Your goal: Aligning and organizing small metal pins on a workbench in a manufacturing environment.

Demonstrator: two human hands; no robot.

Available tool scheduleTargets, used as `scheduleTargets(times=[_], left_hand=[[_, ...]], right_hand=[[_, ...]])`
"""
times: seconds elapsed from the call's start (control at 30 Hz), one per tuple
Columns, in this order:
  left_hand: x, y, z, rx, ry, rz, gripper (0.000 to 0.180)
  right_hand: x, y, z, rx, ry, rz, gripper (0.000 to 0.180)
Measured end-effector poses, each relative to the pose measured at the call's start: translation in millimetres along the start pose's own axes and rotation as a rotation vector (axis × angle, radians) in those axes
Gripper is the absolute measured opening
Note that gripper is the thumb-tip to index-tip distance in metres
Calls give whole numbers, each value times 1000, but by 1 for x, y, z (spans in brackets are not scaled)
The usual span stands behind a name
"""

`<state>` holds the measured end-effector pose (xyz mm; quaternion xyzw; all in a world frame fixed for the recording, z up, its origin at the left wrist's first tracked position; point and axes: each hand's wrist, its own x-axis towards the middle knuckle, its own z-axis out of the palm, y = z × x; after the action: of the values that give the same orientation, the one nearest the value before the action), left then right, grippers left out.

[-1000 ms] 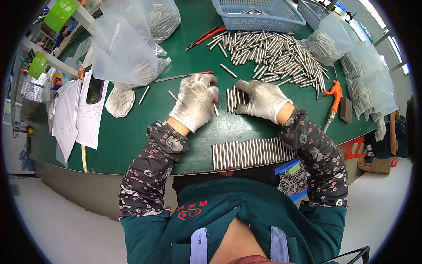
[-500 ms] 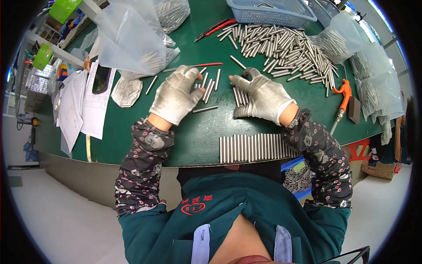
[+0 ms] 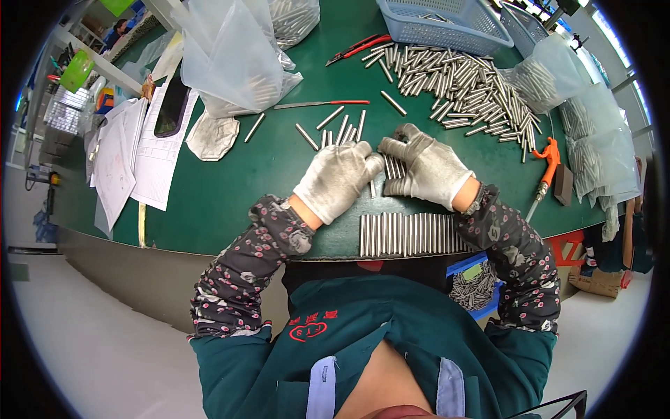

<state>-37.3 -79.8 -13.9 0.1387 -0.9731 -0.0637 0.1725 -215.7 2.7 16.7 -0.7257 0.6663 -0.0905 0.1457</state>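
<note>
Nearest, on the teal work jacket [image 3: 391,293], red embroidered lettering above and beside a heart-shaped emblem. Below the bench front, a blue bin [image 3: 493,299] of metal pins, with a yellow-green label [image 3: 472,272] too small to read. Just inside the front edge of the green workbench [image 3: 237,202], a long row of upright-aligned steel pins [image 3: 408,234], side by side, right end partly behind the right sleeve. A strip of green surface between that row and both hands.

On the right hand [image 3: 434,167], in a pale work glove, thumb and fingers apart, holding a short bunch of pins [image 3: 396,167] between them. On the left hand [image 3: 337,180], gloved alike, fingers curled in close together beside a single pin [image 3: 373,188]; cannot tell whether pinching it. Just beyond, loose pins [image 3: 343,130] in a fan, then a red-handled file [image 3: 349,103].

To the left, a white cloth [image 3: 213,137], a dark phone [image 3: 171,112] and printed sheets [image 3: 150,167], text illegible, with a broad green gap toward the left sleeve. To the right, near the bench edge, an orange blow gun [image 3: 548,167] beside a brown block [image 3: 563,184]. Farther off, a large pin heap [image 3: 453,80], red-handled nippers [image 3: 359,49], bagged pins [image 3: 601,133] and a blue basket [image 3: 453,40].
</note>
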Motion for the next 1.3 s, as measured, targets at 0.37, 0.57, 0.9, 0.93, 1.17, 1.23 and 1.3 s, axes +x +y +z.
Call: scheduleTargets(times=[0.37,0.57,0.9,0.93,1.17,1.23,1.3], left_hand=[[12,-21,-10,-15,5,-580,34],[23,-14,-17,37,-171,-637,33],[18,-22,-19,-62,-132,-595,22],[21,-20,-22,-55,-191,-598,23],[20,-25,-14,-111,-119,-637,17],[30,-20,-20,-21,-199,-540,18],[36,-15,-25,-34,-245,-529,19]], right_hand=[[0,-18,-2,-133,-31,76,71],[27,-14,-19,-166,118,22,34],[78,19,-5,-587,149,-374,14],[79,20,-5,-646,133,-425,14],[62,2,-22,-871,230,-655,10],[56,-2,-15,-717,143,-666,10],[53,-1,-8,-675,101,-682,9]])
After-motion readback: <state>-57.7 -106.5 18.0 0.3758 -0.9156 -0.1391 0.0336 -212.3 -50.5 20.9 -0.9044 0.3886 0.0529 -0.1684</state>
